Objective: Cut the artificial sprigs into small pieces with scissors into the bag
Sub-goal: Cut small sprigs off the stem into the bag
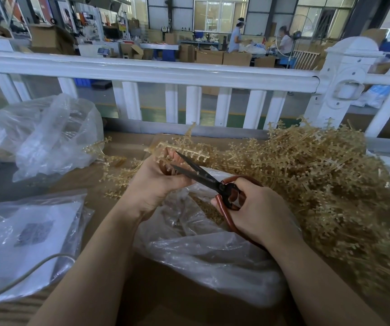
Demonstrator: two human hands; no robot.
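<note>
Tan plastic sprig (182, 149) between open black scissors (203, 177) blades, above clear bag (208, 255).

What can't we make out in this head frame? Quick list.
- Left hand fingertips: hidden behind the sprig it holds.
- Scissors lower handle: covered by the right hand.
- Contents of the bag under the hands: blurred by crinkled plastic and blocked by the wrists.
- Printed sheet in the left packet: text too small and glared.
- Sprig pile: cut off at the right edge.
</note>
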